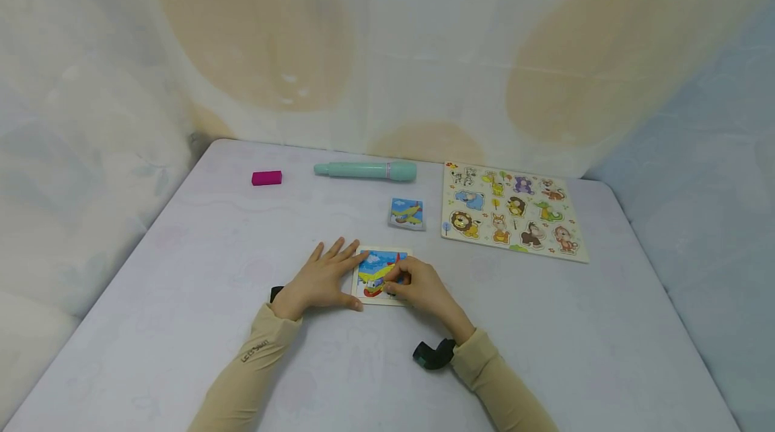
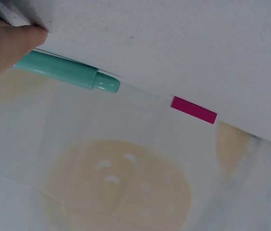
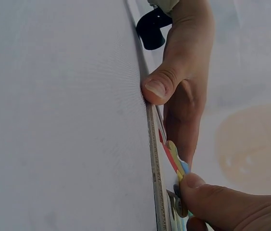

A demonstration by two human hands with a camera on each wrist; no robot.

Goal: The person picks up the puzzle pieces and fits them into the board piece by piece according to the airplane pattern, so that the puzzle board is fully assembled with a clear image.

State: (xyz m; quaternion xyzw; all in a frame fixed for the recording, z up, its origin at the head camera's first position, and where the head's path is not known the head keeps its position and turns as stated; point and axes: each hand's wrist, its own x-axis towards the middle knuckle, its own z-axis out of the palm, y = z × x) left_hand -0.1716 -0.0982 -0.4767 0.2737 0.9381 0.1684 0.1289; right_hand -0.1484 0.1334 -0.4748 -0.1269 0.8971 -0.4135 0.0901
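A small jigsaw puzzle board with a pale frame and a yellow-and-red plane picture lies flat on the table. My left hand is spread at its left side, with the fingers straight and the thumb by the lower left corner. With thumb and fingertips, my right hand pinches a puzzle piece over the board's right part. The right wrist view shows this piece tilted up from the board, with yellow and blue on it. My right fingers hide part of the picture.
Behind the board lies a small plane picture card. Farther back are a teal microphone-shaped stick and a magenta block. A large animal puzzle board lies at the back right. Patterned cloth hangs behind the table.
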